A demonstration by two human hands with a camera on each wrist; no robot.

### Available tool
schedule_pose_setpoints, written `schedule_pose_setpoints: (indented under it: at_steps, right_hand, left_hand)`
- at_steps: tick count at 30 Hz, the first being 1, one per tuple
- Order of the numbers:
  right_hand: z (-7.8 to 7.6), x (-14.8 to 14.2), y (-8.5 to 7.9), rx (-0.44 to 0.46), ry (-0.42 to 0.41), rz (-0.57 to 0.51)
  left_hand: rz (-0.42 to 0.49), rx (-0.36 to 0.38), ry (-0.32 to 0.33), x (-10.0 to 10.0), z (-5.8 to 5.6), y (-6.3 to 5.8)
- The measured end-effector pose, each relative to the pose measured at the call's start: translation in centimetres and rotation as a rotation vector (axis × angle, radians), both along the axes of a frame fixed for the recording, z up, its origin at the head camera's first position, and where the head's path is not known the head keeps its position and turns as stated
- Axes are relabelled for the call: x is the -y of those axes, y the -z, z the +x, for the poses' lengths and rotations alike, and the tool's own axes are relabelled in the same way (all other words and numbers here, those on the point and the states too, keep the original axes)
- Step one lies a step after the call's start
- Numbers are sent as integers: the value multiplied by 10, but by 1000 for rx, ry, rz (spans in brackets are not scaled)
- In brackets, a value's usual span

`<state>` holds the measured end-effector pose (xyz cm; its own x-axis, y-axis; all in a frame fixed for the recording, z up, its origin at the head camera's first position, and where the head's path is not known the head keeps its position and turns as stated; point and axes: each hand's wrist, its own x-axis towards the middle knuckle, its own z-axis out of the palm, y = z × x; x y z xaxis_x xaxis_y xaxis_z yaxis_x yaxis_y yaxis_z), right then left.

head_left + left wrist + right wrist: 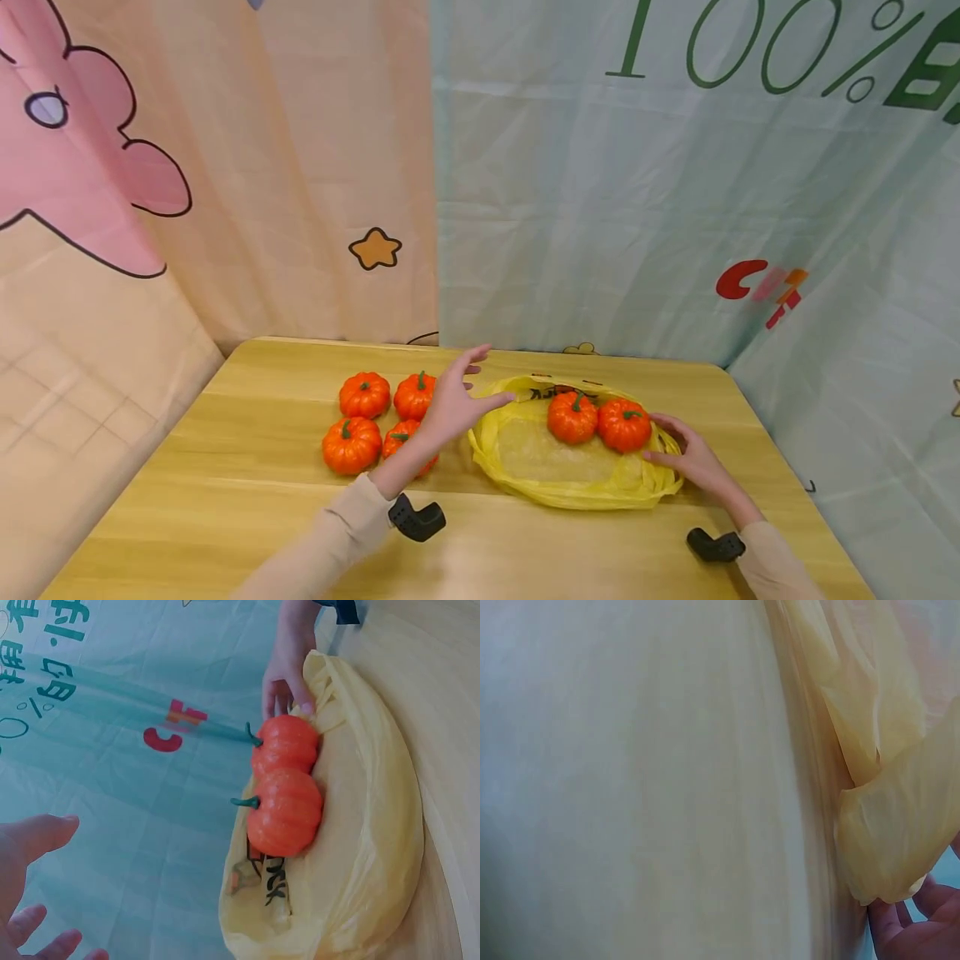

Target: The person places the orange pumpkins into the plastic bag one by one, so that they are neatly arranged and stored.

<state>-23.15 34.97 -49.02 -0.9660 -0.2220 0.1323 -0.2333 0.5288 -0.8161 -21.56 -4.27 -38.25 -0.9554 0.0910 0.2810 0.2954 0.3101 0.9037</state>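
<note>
A yellow plastic bag [525, 487] lies spread open on the table, its rim rolled into a ring. Inside, two small orange pumpkins with green stems sit side by side, the left pumpkin [572, 421] against the right pumpkin [624, 427]. My right hand [697, 461] holds the bag's right edge, thumb in front and fingers behind; in the right wrist view its fingers [922, 930] are partly hidden by the yellow film. My left hand [456, 407] hovers at the bag's left side with thumb and fingers spread apart, nothing in it.
Left of the bag, several more orange pumpkins [352, 446] stand grouped on the wooden table [247, 467]; my left forearm overlaps one of them. Printed curtains [570, 250] hang behind the table's far edge and at both sides. A black device [417, 518] is on each wrist.
</note>
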Motion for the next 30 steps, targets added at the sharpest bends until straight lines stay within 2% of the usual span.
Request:
schedule_pose_setpoints:
  at_steps: [7,15,20,30]
  right_hand:
    - [-4,-1,-1,-13,1,1]
    - [-1,-3,2,-20,-14,14]
    - [-2,-3,3,-10,-14,11]
    - [-4,-2,-2,-18,-8,48]
  left_hand:
    - [-36,-12,-77,31,7,-6]
    - [-97,-4,-103,67,13,-5]
    - [-148,-12,-141,93,17,-5]
    - [-179,-5,-159,136,24,2]
